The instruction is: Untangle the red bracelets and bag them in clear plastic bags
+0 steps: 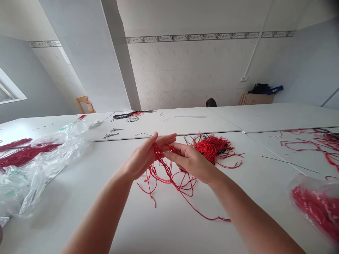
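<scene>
Several red cords (166, 169) hang in loops from between my two hands, their loose ends spreading over the white table. My left hand (144, 155) is raised with the thumb up and the fingers stretched to the right; the cords pass over its palm, between thumb and fingers. My right hand (186, 158) meets the fingertips of the left, its thumb and fingers closed on part of the red cords. Just behind the right hand lies a heap of red and black cords (212, 148).
Plastic bags (76, 141) with dark red cord bundles (29, 155) lie at left. Scissors (111, 134), black cords (122, 115) and a ruler (190, 116) are farther back. On the right are a bag of red cords (315, 204) and loose red cords (304, 144).
</scene>
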### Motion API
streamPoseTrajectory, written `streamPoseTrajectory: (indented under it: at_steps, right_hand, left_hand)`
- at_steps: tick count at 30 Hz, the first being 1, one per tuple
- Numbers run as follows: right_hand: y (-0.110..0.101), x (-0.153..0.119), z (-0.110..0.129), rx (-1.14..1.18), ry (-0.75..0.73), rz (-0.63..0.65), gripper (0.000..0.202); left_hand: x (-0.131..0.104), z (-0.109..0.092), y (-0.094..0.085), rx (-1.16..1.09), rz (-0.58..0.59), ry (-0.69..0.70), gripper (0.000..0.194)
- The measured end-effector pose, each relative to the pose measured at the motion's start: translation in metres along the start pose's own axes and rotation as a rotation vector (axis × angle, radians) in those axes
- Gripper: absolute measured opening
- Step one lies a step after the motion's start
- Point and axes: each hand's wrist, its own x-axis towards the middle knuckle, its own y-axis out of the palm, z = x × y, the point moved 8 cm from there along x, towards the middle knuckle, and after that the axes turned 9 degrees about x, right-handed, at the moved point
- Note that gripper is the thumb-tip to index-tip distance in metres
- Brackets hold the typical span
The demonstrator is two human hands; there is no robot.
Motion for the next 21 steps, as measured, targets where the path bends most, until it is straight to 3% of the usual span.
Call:
streamPoseTrajectory:
  at_steps: [6, 10, 14, 21]
  right_hand:
    - [0.006, 0.005, 0.002, 0.0, -0.081, -0.021, 0.023]
    - [-0.004, 0.004, 0.002, 0.03, -0.048, -0.079, 0.025]
    - [-0.022, 0.002, 0.009, 0.285, -0.049, -0.145, 0.024]
    - [-0.076, -0.021, 0.049, 0.705, -0.318, -0.426, 0.015]
  left_hand:
    - [0.0, 0.005, 0.004, 0.008, 0.027, -0.014, 0.056]
    - [0.0, -0.002, 0.009, -0.011, 0.065, 0.039, 0.053]
    - [-0.001, -0.008, 0.009, 0.002, 0.083, 0.07, 0.049]
    - [0.0, -0.014, -0.006, -0.117, 0.023, 0.102, 0.053]
